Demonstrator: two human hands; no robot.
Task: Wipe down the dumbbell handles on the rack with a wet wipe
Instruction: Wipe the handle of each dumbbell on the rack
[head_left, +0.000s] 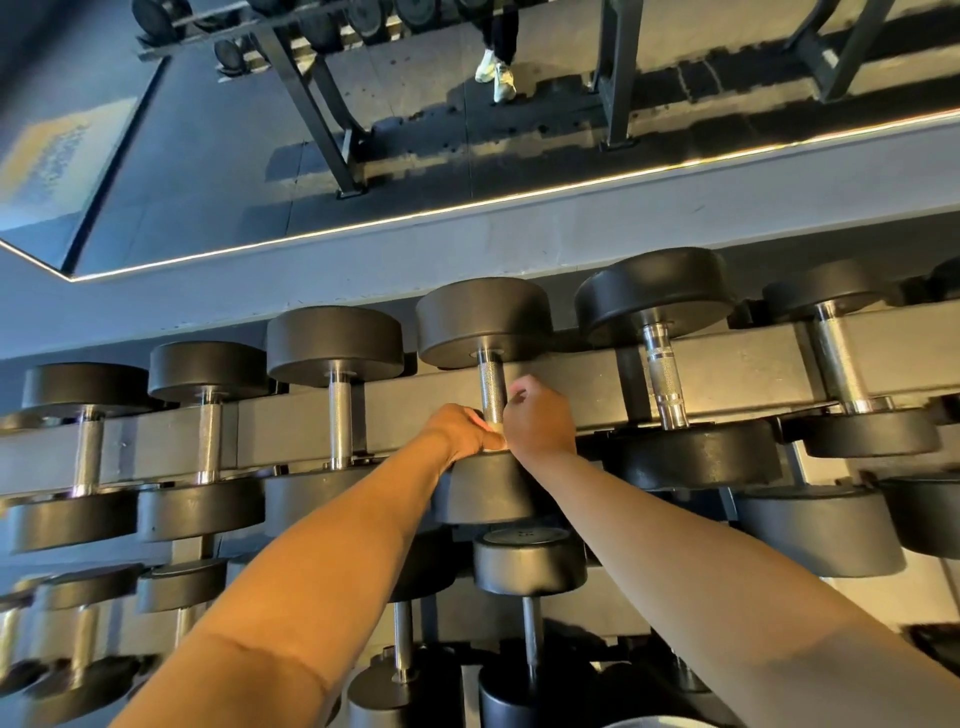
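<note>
Several black dumbbells with chrome handles lie in a row on the top tier of the rack. Both hands meet at the near end of the middle dumbbell's knurled handle. My left hand curls round the base of that handle. My right hand is beside it with fingers curled, and a small pale piece of wet wipe shows between the two hands. Which hand holds the wipe is hard to tell. The near end of the handle is hidden by the hands.
A lower tier holds more dumbbells under my forearms. A wall mirror above the rack reflects the dark floor, rack legs and a person's pale shoes. A grey ledge runs behind the rack.
</note>
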